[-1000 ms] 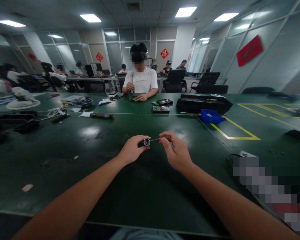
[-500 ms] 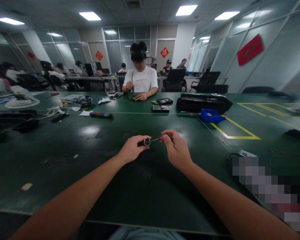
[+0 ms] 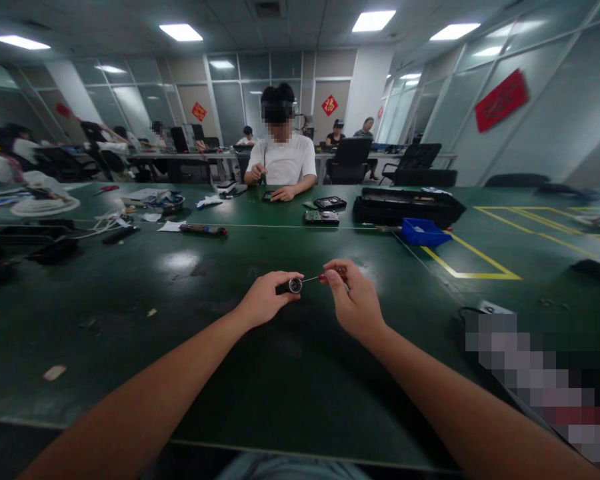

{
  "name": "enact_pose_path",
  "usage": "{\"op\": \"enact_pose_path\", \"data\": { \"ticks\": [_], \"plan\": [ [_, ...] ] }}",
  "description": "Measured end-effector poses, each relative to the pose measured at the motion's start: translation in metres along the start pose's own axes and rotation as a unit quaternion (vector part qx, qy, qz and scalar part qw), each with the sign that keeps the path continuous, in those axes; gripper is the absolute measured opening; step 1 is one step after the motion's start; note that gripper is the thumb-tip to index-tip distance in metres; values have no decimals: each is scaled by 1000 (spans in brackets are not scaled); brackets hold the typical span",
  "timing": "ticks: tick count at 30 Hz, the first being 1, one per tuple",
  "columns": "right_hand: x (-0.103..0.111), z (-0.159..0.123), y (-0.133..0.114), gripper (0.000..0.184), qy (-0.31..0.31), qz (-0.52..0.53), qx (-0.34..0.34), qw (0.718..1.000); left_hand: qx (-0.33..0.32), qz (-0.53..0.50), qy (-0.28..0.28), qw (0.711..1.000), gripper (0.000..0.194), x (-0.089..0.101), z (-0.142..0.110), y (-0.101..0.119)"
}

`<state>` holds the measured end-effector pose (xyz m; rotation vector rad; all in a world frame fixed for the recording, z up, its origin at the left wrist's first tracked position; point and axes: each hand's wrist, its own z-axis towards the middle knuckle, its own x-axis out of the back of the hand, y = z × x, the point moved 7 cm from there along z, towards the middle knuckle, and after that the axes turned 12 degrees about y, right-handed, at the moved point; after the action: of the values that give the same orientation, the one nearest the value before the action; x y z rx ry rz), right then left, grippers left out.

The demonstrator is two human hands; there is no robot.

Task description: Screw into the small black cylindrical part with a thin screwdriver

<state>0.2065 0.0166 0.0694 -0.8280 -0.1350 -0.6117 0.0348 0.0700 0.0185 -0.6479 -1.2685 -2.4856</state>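
Observation:
In the head view, my left hand (image 3: 267,298) is closed around a black cylindrical part (image 3: 295,285). Its silver-rimmed round end faces me, and my fingers hide much of its body. My right hand (image 3: 354,298) pinches the reddish handle of a screwdriver (image 3: 322,277). The thin metal shaft runs left to the edge of the cylindrical part. Whether its tip sits in a screw is too small to tell. Both hands are raised over the green tabletop (image 3: 280,387).
Across the table a co-worker in a white shirt (image 3: 283,160) handles a small device. Hard drives (image 3: 321,217), a black casing (image 3: 407,205) and a blue bin (image 3: 424,233) stand beyond my hands. A dark tool (image 3: 203,229) and white cables (image 3: 103,223) lie to the left.
My hands, the cylindrical part and the screwdriver keep almost the same positions. The co-worker's tool hand opposite has shifted very slightly.

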Motion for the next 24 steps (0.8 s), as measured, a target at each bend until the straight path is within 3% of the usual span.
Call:
{"op": "enact_pose_path", "data": {
  "ticks": [5,12,24],
  "plan": [
    [-2,-1,-3,19,-15,-11,11,1000,-6,0,-2,1000,38,0,0,-1],
    [0,3,7,18,19,-6,-25,999,-5,8,3,1000,40,-1,1,-3],
    [-2,3,16,22,25,35,-57,997,-3,14,-7,1000,38,0,0,2]
  ]
}}
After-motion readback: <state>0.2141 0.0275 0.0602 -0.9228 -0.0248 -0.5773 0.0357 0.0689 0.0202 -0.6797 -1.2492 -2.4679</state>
